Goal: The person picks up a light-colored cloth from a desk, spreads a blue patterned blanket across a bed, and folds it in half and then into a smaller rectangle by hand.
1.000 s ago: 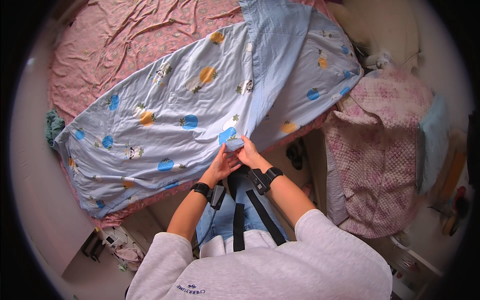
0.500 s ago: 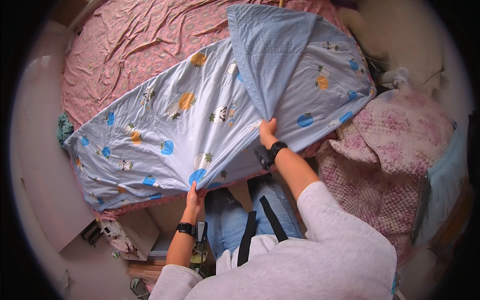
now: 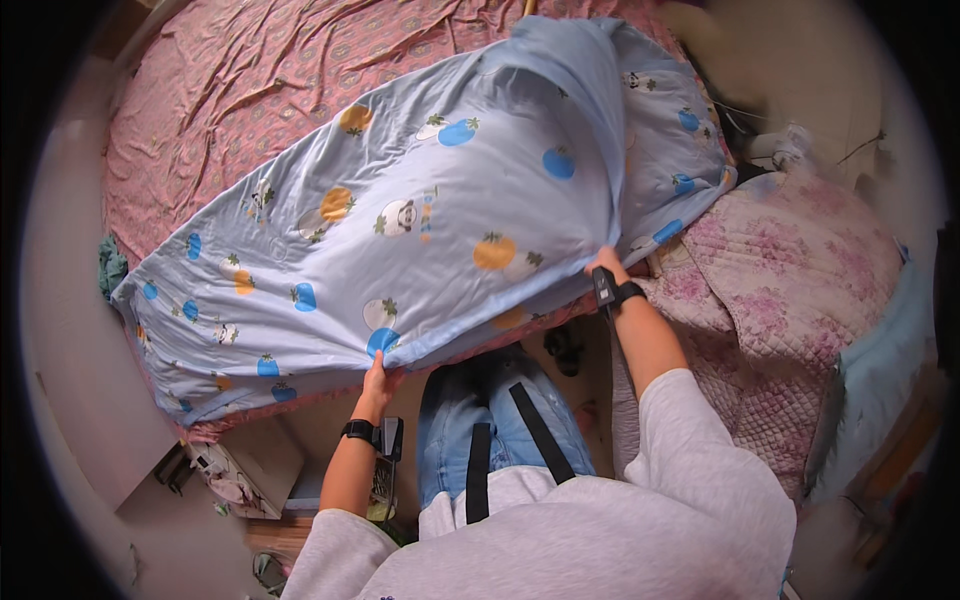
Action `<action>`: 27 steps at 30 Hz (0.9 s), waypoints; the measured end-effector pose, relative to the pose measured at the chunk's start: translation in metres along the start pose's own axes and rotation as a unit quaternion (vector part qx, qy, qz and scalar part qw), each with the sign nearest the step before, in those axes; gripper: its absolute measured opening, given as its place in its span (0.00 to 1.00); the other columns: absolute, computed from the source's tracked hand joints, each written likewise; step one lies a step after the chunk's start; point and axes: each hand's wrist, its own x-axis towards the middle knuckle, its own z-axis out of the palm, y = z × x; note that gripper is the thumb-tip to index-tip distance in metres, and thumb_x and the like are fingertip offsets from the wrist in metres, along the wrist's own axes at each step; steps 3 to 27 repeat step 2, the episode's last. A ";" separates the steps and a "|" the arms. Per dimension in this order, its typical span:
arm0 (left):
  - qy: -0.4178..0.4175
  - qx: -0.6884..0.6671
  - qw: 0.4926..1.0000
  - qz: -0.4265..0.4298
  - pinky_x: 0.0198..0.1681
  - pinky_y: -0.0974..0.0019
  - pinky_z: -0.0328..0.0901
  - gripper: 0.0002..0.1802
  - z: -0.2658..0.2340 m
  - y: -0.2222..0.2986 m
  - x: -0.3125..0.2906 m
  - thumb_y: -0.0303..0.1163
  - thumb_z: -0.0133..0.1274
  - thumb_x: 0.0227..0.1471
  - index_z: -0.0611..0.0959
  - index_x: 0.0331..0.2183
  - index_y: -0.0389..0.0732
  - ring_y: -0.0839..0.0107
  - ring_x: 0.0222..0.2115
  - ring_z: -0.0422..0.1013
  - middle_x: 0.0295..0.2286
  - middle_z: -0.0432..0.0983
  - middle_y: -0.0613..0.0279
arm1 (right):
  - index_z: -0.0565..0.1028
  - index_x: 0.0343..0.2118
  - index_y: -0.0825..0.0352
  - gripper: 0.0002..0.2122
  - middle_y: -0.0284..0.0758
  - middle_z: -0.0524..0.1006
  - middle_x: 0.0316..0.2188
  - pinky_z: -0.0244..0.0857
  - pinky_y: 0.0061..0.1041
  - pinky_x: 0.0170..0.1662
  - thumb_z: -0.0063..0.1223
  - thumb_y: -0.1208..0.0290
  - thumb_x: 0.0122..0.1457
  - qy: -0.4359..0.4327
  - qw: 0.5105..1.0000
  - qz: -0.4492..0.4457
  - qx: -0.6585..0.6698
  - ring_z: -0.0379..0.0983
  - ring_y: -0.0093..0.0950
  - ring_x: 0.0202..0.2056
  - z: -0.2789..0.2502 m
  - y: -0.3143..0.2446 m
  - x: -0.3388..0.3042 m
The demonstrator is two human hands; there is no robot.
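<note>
A light blue blanket (image 3: 330,260) printed with pandas and blue, orange and white fruit lies across the bed, with a bulge of air under its middle. My left hand (image 3: 374,385) is closed on its near edge, thumb on top beside a blue fruit print. Further right, my right hand (image 3: 608,264) grips the same near edge and draws it taut between the two hands. At the far right end the blanket's plain blue underside (image 3: 575,50) curls over in a fold. Both wrists wear black bands with small devices.
Under the blanket is a wrinkled pink patterned bedsheet (image 3: 240,90). A quilted pink floral cover (image 3: 780,260) lies to the right, next to a pale blue cushion-like piece (image 3: 865,400). A small white cabinet (image 3: 250,465) stands at lower left. A teal cloth (image 3: 112,265) sits at the bed's left edge.
My right hand has moved right, pulling the blanket's edge with it. The folded-back triangle has mostly opened out, and the middle has puffed up. My left hand has shifted slightly left.
</note>
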 end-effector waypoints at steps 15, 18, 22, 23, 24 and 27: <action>0.001 0.025 0.998 -0.057 0.35 0.62 0.56 0.26 -0.016 0.000 0.015 0.48 0.39 0.40 0.62 0.38 0.40 0.63 0.32 0.61 0.34 0.62 0.57 | 0.65 0.20 0.77 0.18 0.45 0.68 0.21 0.59 0.24 0.23 0.51 0.69 0.24 0.005 0.997 -0.071 0.006 0.66 0.33 0.24 0.017 0.004 -0.022; 0.001 0.025 0.998 -0.057 0.35 0.62 0.56 0.26 -0.016 0.000 0.015 0.48 0.39 0.40 0.62 0.38 0.40 0.63 0.32 0.61 0.34 0.62 0.57 | 0.65 0.20 0.77 0.18 0.45 0.68 0.21 0.59 0.24 0.23 0.51 0.69 0.24 0.005 0.997 -0.071 0.006 0.66 0.33 0.24 0.017 0.004 -0.022; 0.001 0.025 0.998 -0.057 0.35 0.62 0.56 0.26 -0.016 0.000 0.015 0.48 0.39 0.40 0.62 0.38 0.40 0.63 0.32 0.61 0.34 0.62 0.57 | 0.65 0.20 0.77 0.18 0.45 0.68 0.21 0.59 0.24 0.23 0.51 0.69 0.24 0.005 0.997 -0.071 0.006 0.66 0.33 0.24 0.017 0.004 -0.022; 0.001 0.025 0.998 -0.057 0.35 0.62 0.56 0.26 -0.016 0.000 0.015 0.48 0.39 0.40 0.62 0.38 0.40 0.63 0.32 0.61 0.34 0.62 0.57 | 0.65 0.20 0.77 0.18 0.45 0.68 0.21 0.59 0.24 0.23 0.51 0.69 0.24 0.005 0.997 -0.071 0.006 0.66 0.33 0.24 0.017 0.004 -0.022; 0.001 0.025 0.998 -0.057 0.35 0.62 0.56 0.26 -0.016 0.000 0.015 0.48 0.39 0.40 0.62 0.38 0.40 0.63 0.32 0.61 0.34 0.62 0.57 | 0.65 0.20 0.77 0.18 0.45 0.68 0.21 0.59 0.24 0.23 0.51 0.69 0.24 0.005 0.997 -0.071 0.006 0.66 0.33 0.24 0.017 0.004 -0.022; 0.001 0.025 0.998 -0.057 0.35 0.62 0.56 0.26 -0.016 0.000 0.015 0.48 0.39 0.40 0.62 0.38 0.40 0.63 0.32 0.61 0.34 0.62 0.57 | 0.65 0.20 0.77 0.18 0.45 0.68 0.21 0.59 0.24 0.23 0.51 0.69 0.24 0.005 0.997 -0.071 0.006 0.66 0.33 0.24 0.017 0.004 -0.022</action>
